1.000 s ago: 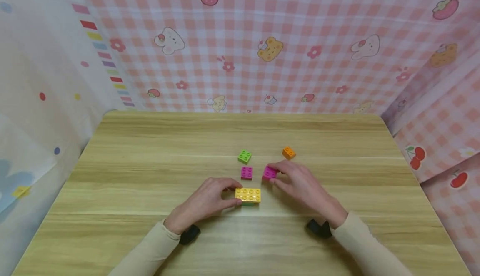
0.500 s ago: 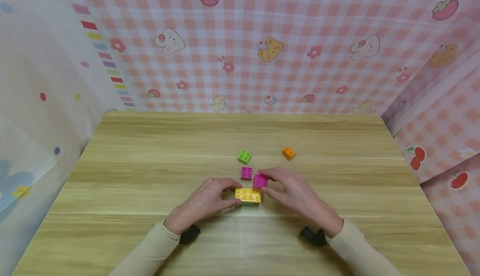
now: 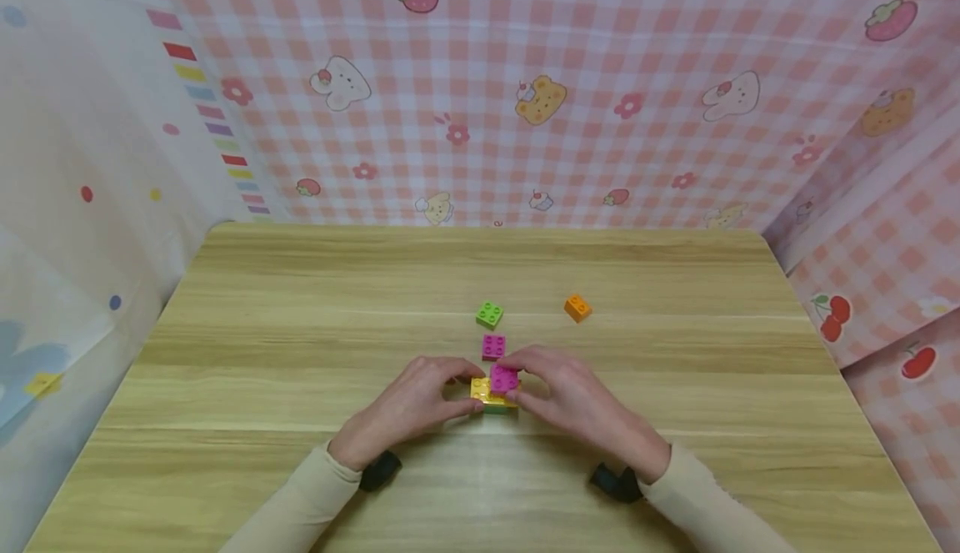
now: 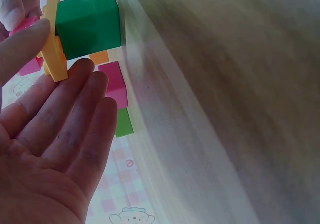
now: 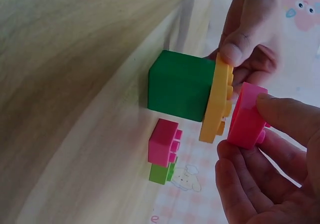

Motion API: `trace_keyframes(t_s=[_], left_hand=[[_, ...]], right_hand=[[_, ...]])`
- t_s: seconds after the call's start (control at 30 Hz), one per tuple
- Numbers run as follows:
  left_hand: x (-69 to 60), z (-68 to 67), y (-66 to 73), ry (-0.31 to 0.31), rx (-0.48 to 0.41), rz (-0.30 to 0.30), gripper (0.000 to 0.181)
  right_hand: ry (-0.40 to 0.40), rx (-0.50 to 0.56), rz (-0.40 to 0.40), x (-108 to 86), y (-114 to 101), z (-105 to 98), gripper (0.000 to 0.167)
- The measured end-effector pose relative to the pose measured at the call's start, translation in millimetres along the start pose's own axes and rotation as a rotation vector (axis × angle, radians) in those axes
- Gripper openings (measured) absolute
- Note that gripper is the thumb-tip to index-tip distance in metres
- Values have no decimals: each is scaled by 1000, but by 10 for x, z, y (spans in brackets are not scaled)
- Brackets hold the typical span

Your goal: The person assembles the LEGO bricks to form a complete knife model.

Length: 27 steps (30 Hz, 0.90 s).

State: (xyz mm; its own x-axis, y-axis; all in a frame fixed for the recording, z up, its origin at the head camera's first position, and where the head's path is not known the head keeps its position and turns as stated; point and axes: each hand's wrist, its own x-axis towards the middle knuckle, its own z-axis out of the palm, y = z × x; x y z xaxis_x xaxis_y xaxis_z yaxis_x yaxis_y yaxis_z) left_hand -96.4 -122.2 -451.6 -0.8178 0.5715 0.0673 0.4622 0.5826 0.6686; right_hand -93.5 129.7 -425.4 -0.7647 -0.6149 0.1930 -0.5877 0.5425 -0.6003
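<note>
Hands point(image 3: 417, 396) on smooth, studded bricks point(image 3: 503, 379)

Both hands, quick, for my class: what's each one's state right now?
Left hand: pinching the yellow brick atop the green block.
Right hand: pinching a pink brick over the yellow brick.

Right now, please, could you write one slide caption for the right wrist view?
Pink brick in the right grip, close above a studded yellow brick atop a green block.

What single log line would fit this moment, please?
left hand: grips yellow brick on green block | right hand: pinches pink brick above yellow brick | table: second pink brick, lime brick, orange brick
</note>
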Motion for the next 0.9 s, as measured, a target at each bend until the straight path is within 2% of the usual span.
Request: trace_keyframes(t_s=[0.9], left_hand=[[-7,4,11,2,-20,-4,29]], right_hand=[[-33,-69,-75,24,-3,86,38]])
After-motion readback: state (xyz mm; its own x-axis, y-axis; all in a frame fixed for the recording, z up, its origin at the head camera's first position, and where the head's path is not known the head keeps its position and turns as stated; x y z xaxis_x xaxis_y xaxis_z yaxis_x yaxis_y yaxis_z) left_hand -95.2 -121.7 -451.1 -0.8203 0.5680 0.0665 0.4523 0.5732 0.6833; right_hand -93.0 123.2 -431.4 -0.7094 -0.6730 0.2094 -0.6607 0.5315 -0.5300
